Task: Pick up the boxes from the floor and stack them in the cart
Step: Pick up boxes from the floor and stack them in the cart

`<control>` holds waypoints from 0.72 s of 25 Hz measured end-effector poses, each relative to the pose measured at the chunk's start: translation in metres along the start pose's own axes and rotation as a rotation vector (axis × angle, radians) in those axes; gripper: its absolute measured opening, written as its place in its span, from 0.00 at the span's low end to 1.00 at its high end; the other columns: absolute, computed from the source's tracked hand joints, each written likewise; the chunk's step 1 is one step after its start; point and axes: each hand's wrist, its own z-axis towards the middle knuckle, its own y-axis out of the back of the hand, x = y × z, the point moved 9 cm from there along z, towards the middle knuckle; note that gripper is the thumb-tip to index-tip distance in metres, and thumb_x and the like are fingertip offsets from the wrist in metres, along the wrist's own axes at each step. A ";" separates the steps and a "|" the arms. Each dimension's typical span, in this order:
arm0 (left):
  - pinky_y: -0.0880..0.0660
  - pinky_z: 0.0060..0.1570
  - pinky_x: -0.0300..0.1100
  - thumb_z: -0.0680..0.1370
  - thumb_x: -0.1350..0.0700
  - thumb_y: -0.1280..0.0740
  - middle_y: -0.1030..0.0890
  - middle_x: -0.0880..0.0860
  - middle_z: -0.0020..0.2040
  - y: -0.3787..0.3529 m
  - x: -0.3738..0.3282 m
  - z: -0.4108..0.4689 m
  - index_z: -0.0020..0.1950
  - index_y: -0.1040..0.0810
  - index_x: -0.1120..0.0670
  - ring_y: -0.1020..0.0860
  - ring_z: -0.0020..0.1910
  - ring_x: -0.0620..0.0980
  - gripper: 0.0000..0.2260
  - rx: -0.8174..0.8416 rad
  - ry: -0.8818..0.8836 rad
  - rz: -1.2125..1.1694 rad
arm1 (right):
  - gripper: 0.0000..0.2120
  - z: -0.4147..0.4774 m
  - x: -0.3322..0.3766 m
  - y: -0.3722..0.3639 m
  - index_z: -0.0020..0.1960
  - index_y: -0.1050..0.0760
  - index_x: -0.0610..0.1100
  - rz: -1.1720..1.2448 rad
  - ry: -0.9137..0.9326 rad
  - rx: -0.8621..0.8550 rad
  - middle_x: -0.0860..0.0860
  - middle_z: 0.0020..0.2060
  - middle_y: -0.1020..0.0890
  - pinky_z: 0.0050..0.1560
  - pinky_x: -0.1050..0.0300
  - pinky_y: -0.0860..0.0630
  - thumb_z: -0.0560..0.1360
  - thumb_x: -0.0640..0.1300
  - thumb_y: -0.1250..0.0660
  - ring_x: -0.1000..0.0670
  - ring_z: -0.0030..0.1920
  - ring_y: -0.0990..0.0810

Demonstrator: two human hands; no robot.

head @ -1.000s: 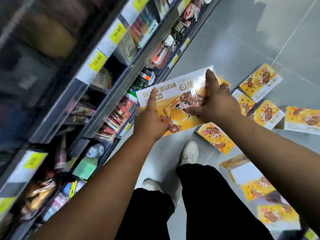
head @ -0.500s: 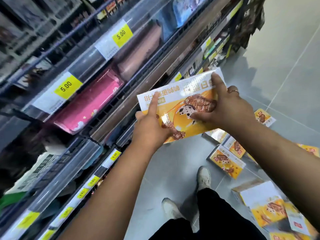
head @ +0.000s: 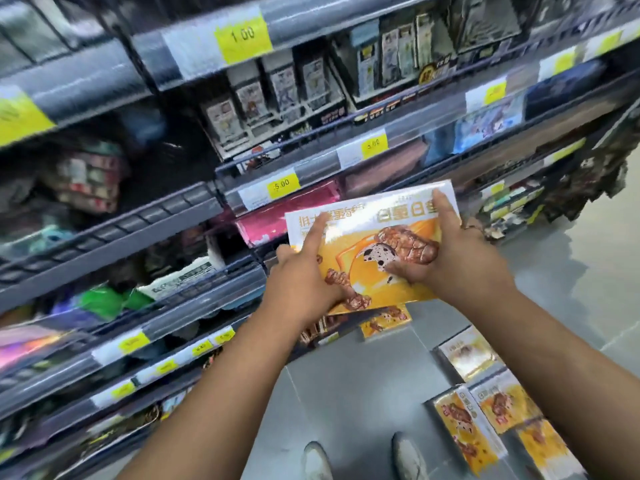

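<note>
Head view: box (head: 349,244) held up before shelves (head: 138,220), long axis left-right, right end slightly higher, print upside down. Glossy; white band, orange field, chocolate bars pictured. Clasped at both ends by left hand (head: 304,282) and right hand (head: 460,261).

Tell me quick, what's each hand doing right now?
Left hand: holding the box by its near corner.
Right hand: holding the same box.

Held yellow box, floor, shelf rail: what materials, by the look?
Flat yellow-and-white snack box: likely cardboard under glossy clear film; glare streaks cross its top face. Grey floor: looks like smooth tile, semi-matte; thin straight joint lines. Dark grey shelf rail: probably painted metal, but blurred.
</note>
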 end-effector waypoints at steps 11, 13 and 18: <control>0.26 0.59 0.51 0.65 0.42 0.22 0.34 0.56 0.58 0.051 0.079 -0.113 0.71 0.62 0.26 0.24 0.53 0.59 0.53 -0.276 0.368 -0.057 | 0.60 -0.032 0.118 -0.021 0.76 0.64 0.60 -0.073 0.435 0.147 0.35 0.69 0.35 0.49 0.46 0.24 0.59 0.76 0.32 0.35 0.56 0.22; 0.26 0.60 0.53 0.64 0.42 0.22 0.35 0.55 0.58 0.061 0.098 -0.140 0.70 0.61 0.26 0.24 0.55 0.60 0.53 -0.326 0.436 -0.069 | 0.59 -0.047 0.146 -0.030 0.76 0.64 0.60 -0.064 0.522 0.167 0.36 0.68 0.35 0.51 0.45 0.24 0.59 0.75 0.31 0.35 0.56 0.22; 0.27 0.61 0.53 0.65 0.44 0.22 0.36 0.53 0.57 0.091 0.161 -0.224 0.72 0.60 0.27 0.26 0.57 0.59 0.52 -0.499 0.606 -0.147 | 0.59 -0.106 0.230 -0.060 0.76 0.65 0.61 -0.068 0.740 0.238 0.37 0.67 0.33 0.49 0.45 0.24 0.59 0.75 0.31 0.36 0.56 0.22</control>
